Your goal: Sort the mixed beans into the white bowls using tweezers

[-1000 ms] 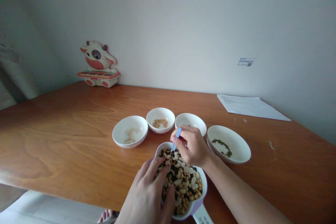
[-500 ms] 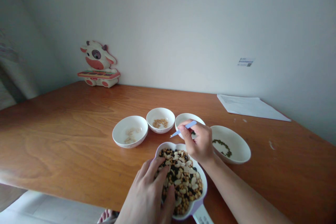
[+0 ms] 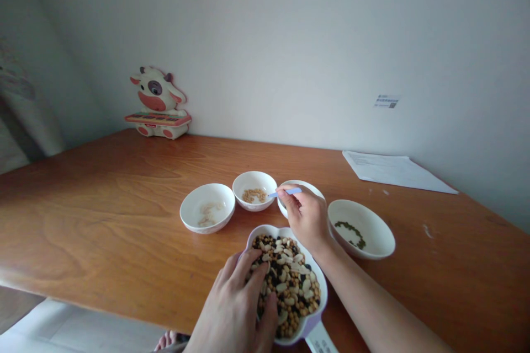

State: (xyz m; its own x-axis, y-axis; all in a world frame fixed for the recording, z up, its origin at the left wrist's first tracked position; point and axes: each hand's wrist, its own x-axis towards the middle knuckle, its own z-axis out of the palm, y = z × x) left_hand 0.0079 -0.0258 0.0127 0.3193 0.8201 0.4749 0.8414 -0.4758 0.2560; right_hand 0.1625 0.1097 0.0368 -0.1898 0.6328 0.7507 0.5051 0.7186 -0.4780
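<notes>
A lilac bowl (image 3: 318, 317) full of mixed beans sits at the table's near edge. My left hand (image 3: 236, 309) rests on its left rim, fingers curled over it. My right hand (image 3: 305, 216) pinches blue tweezers (image 3: 285, 192), their tip over the white bowl of yellow beans (image 3: 254, 190). Whether a bean sits in the tip is too small to tell. Behind my right hand is a white bowl (image 3: 306, 186), mostly hidden. A white bowl with pale beans (image 3: 207, 213) stands at the left and one with green beans (image 3: 361, 228) at the right.
The wooden table (image 3: 103, 215) runs back to a white wall. A cow-shaped toy keyboard (image 3: 157, 103) stands at the far left corner. Sheets of paper (image 3: 393, 170) lie at the far right. A small label (image 3: 386, 101) is stuck on the wall.
My right hand lifted the tweezers out of the mixed beans and carried them back and left, over the bowl of yellow beans. My left hand stayed on the lilac bowl.
</notes>
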